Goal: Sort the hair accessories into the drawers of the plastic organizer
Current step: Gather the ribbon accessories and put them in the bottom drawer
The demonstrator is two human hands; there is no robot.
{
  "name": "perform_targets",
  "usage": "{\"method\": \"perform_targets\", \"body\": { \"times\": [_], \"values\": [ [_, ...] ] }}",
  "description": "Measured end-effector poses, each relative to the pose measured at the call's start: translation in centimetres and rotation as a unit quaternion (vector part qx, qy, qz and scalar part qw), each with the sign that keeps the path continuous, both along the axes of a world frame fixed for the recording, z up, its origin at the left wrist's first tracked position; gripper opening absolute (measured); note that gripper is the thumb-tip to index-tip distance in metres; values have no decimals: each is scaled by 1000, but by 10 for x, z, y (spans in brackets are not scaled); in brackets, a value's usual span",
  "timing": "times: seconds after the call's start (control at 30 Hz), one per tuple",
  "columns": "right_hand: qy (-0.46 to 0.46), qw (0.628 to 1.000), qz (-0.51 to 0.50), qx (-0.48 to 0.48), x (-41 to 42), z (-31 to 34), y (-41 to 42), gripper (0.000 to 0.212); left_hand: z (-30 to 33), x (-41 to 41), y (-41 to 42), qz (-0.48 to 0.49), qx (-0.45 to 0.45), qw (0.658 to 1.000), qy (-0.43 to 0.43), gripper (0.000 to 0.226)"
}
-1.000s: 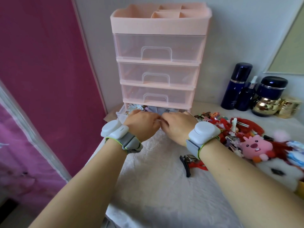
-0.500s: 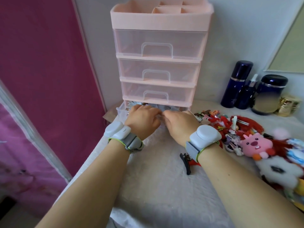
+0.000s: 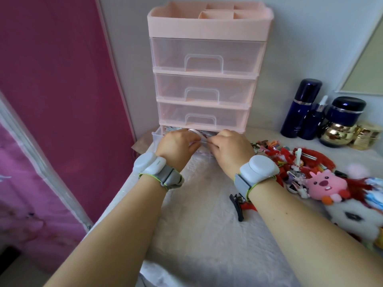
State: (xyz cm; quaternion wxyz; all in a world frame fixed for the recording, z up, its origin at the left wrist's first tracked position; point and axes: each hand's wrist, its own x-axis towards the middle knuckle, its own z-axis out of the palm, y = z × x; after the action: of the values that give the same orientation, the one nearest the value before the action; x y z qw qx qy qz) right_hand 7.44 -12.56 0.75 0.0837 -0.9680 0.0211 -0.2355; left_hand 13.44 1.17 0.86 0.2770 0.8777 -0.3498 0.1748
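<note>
A pink plastic organizer (image 3: 207, 27) with clear drawers stands against the wall. Its upper three drawers are closed. The bottom drawer (image 3: 156, 135) sticks out a little and holds several hair accessories. My left hand (image 3: 176, 146) and my right hand (image 3: 230, 150) meet at that drawer's front, fingers curled on its clear handle; the fingertips are hidden behind the backs of the hands. A pile of red and mixed hair accessories (image 3: 290, 160) lies on the white cloth to the right. A black clip (image 3: 237, 206) lies beside my right forearm.
Dark blue bottles (image 3: 300, 106), a dark jar (image 3: 346, 112) and gold jars (image 3: 335, 135) stand at the back right. A pink plush clip (image 3: 325, 186) and a white plush lie at the right edge. A pink curtain (image 3: 51, 100) hangs at the table's left side.
Both hands have moved toward the organizer with the bottom drawer, which now sticks out less than before.
</note>
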Motion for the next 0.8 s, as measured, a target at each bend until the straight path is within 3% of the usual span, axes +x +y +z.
{"method": "perform_targets", "body": {
  "times": [0.13,0.23,0.37,0.67,0.73,0.8],
  "values": [
    [-70,997,-26,2,-7,0,-5,21,0,2,3,39,-33,999,5,25],
    [-57,998,-22,-6,-5,-1,-6,21,-1,3,5,95,-45,995,-2,25],
    [-75,997,-19,1,-3,-4,-6,21,0,4,4,45,-52,997,38,23],
    [-17,999,-39,-3,-1,-4,-15,22,1,8,9,83,-22,995,42,22],
    [-17,999,-51,6,-4,-6,-18,27,1,7,10,129,-33,990,42,35],
    [-72,995,-70,27,-7,-8,-16,38,2,6,8,173,-69,980,65,63]
  ]
}}
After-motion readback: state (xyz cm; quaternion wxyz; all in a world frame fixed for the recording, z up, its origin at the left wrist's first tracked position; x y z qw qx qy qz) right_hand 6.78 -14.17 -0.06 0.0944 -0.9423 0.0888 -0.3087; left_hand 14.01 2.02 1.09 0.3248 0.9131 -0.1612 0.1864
